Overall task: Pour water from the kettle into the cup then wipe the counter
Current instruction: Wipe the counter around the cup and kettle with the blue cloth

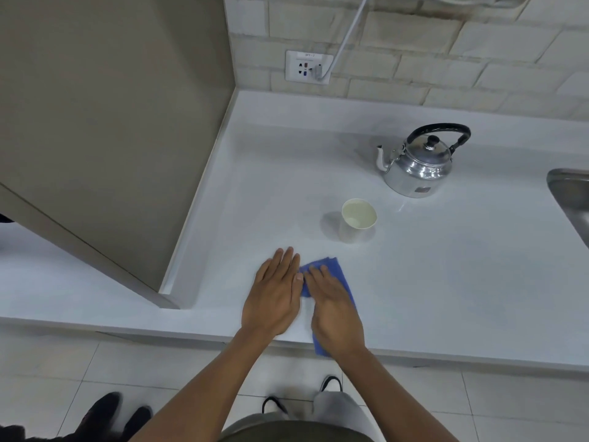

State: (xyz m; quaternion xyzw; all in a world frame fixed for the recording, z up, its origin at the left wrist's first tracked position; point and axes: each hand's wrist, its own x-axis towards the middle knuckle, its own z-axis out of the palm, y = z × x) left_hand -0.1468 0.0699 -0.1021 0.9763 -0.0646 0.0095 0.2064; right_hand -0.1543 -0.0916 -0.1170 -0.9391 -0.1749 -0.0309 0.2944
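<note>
A shiny metal kettle [419, 165] with a black handle stands upright on the white counter [446, 266], spout pointing left. In front of it, a little to the left, stands a white paper cup [357, 220] with water in it. Near the counter's front edge lies a blue cloth [336, 271]. My right hand [334, 309] presses flat on the cloth, covering most of it. My left hand [275, 291] lies flat on the bare counter just left of the cloth, fingers together, its fingertips touching the cloth's left edge.
A beige cabinet side panel [111, 138] bounds the counter on the left. A steel sink [570, 199] sits at the right edge. A wall socket [307, 67] with a plugged white cable is on the tiled back wall. Another person's dark shoes [118, 413] stand on the floor.
</note>
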